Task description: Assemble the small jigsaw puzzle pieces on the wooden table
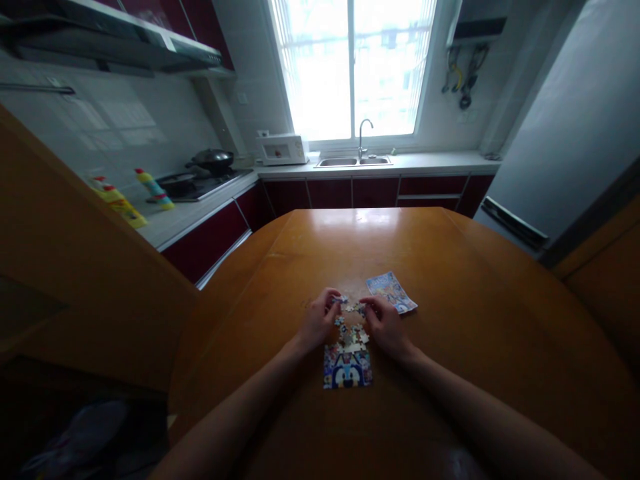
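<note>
A partly joined jigsaw puzzle point(348, 371) with a blue cartoon dog face lies flat on the wooden table, between my forearms. Several loose jigsaw pieces point(345, 331) are scattered just above its upper edge. My left hand point(320, 319) is closed at the left of the pieces, with a puzzle piece point(342, 299) at its fingertips. On the other side, my right hand point(386, 323) curls its thumb and fingers round a puzzle piece point(361, 309), which they partly hide. Beyond my right hand lies a printed picture sheet point(391, 291), set at an angle.
The rounded wooden table point(280, 287) fills the middle of the view. Behind it run a counter with a sink point(340, 162), a microwave point(283, 149) and a stove with a wok point(213, 160). Bottles point(155, 190) stand at left; a refrigerator point(555, 127) is at right.
</note>
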`<state>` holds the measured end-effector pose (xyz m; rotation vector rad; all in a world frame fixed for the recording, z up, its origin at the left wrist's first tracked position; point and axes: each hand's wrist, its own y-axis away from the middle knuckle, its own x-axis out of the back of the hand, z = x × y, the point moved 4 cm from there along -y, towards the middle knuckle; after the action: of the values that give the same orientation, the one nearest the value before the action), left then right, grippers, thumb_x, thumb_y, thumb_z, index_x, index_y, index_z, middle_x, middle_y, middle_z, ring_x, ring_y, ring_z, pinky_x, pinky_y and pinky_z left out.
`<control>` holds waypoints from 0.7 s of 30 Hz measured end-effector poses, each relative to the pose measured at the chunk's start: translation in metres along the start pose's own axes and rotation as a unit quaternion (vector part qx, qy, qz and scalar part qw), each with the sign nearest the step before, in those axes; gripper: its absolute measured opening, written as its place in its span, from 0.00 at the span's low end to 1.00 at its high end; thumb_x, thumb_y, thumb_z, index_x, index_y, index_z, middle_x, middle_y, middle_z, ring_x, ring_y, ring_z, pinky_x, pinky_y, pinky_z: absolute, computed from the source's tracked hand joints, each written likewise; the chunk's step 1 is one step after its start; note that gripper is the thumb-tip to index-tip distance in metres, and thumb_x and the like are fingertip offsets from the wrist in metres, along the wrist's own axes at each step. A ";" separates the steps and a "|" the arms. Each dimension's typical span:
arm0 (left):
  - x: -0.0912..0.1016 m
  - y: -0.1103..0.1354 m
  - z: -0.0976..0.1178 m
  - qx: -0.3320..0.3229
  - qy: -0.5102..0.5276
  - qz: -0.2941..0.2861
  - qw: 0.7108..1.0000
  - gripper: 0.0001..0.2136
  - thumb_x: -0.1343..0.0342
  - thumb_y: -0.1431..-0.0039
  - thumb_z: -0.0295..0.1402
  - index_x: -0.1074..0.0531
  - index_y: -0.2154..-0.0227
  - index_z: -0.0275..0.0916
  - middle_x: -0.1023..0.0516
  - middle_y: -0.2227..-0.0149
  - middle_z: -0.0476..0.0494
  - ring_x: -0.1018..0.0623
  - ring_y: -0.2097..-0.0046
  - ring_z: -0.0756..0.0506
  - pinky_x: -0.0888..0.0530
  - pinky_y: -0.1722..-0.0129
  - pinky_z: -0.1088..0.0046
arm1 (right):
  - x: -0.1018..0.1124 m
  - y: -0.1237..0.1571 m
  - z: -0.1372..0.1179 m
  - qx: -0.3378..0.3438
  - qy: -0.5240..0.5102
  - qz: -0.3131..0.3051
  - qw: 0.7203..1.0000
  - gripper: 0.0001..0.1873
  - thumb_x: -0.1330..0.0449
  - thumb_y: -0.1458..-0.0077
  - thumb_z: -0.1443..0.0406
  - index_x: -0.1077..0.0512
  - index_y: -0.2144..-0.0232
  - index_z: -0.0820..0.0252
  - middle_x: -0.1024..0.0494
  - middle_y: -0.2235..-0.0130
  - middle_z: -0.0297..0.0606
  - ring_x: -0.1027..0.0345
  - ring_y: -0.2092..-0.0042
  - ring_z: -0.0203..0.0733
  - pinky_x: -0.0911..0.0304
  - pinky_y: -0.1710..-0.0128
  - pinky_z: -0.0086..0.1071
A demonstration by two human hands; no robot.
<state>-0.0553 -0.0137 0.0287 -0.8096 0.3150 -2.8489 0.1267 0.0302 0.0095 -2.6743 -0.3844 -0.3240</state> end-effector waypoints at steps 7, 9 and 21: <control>-0.009 0.006 0.013 -0.041 -0.011 -0.035 0.998 0.06 0.42 0.39 0.35 0.26 0.62 0.39 0.20 0.73 0.50 0.26 0.73 0.51 0.32 0.71 0.78 | -0.004 0.002 -0.013 0.037 0.007 -0.040 0.998 0.11 0.43 0.39 0.65 0.20 0.62 0.59 0.25 0.63 0.41 0.30 0.60 0.43 0.35 0.62 0.33; -0.011 0.008 0.014 -0.051 -0.008 -0.045 0.998 0.06 0.43 0.38 0.36 0.26 0.62 0.39 0.20 0.72 0.50 0.24 0.72 0.51 0.31 0.70 0.78 | -0.005 0.002 -0.015 0.040 0.004 -0.042 0.998 0.09 0.40 0.40 0.63 0.21 0.66 0.59 0.26 0.64 0.40 0.31 0.61 0.42 0.35 0.64 0.33; 0.003 -0.004 -0.005 -0.068 -0.111 0.003 0.991 0.11 0.44 0.36 0.34 0.21 0.53 0.44 0.21 0.54 0.42 0.26 0.52 0.41 0.31 0.48 0.61 | -0.002 -0.004 -0.001 0.027 -0.008 0.004 1.000 0.09 0.43 0.40 0.66 0.21 0.65 0.59 0.23 0.63 0.42 0.30 0.59 0.45 0.35 0.57 0.37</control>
<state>-0.0615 -0.0101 0.0268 -1.1382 0.4818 -2.7206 0.1233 0.0324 0.0111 -2.6262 -0.3813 -0.2856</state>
